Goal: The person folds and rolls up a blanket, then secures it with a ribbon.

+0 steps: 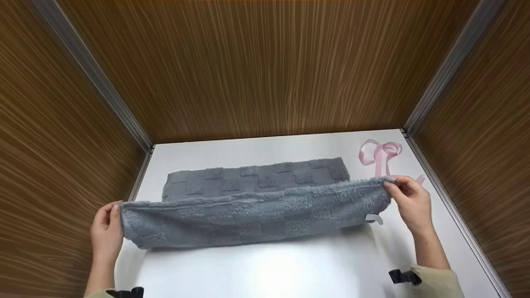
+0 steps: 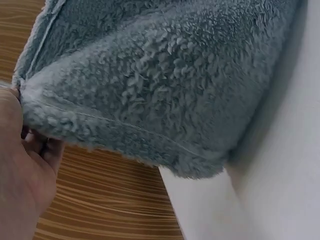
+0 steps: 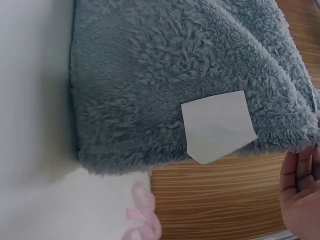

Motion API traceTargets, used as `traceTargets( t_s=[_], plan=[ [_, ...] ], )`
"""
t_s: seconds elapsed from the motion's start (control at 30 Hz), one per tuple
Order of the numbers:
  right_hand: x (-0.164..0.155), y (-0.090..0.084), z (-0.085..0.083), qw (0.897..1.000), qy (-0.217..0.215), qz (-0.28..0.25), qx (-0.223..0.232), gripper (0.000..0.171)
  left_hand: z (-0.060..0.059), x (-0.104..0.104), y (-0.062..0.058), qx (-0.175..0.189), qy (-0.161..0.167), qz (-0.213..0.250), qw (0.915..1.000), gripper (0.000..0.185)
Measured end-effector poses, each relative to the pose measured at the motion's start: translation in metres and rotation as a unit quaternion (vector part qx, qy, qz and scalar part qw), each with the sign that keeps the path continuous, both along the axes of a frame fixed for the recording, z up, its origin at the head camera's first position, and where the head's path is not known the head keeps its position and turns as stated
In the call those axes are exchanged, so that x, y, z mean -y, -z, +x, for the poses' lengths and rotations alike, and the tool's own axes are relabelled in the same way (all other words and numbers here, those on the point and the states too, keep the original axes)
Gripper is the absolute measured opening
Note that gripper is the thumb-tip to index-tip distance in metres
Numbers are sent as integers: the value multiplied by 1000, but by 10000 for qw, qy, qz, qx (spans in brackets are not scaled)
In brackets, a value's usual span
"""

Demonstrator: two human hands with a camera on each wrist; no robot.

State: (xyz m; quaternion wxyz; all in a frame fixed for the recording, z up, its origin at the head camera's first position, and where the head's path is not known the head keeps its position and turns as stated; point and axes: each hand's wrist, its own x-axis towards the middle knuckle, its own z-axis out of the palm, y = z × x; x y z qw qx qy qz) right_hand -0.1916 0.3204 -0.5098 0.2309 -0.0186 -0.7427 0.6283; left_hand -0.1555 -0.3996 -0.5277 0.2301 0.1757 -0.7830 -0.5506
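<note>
A grey fluffy towel (image 1: 252, 207) with a checked pattern lies across the white table (image 1: 265, 265); its near edge is lifted and stretched taut. My left hand (image 1: 108, 225) pinches the towel's left corner (image 2: 30, 95). At the other end my right hand (image 1: 408, 198) pinches the right corner (image 3: 305, 125). A white label (image 3: 217, 125) hangs from the towel's underside near the right hand. The far half of the towel (image 1: 256, 178) lies flat on the table.
A pink ribbon bow (image 1: 379, 155) lies at the table's far right corner, just behind the right hand, and shows in the right wrist view (image 3: 142, 217). Wood-grain walls (image 1: 265, 70) close in the table on three sides.
</note>
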Motion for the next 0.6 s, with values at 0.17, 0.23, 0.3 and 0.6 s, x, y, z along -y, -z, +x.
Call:
traceTargets(
  t_s=[0.17, 0.23, 0.3, 0.6],
  plan=[
    [-2, 13, -29, 9990, -35, 261, 351, 24, -17, 2, 10, 405, -2, -366, 9985, 39],
    [-2, 16, -42, 9984, -84, 363, 433, 27, -25, 2, 12, 415, -27, -645, 9970, 40],
    [-4, 16, -54, 9966, -87, 612, 536, 30, -34, 2, 11, 404, -86, -875, 9953, 40],
    [-8, 14, -108, 9814, -186, 1625, 1008, 35, -79, -2, -12, 967, -336, -772, 9917, 43]
  ],
)
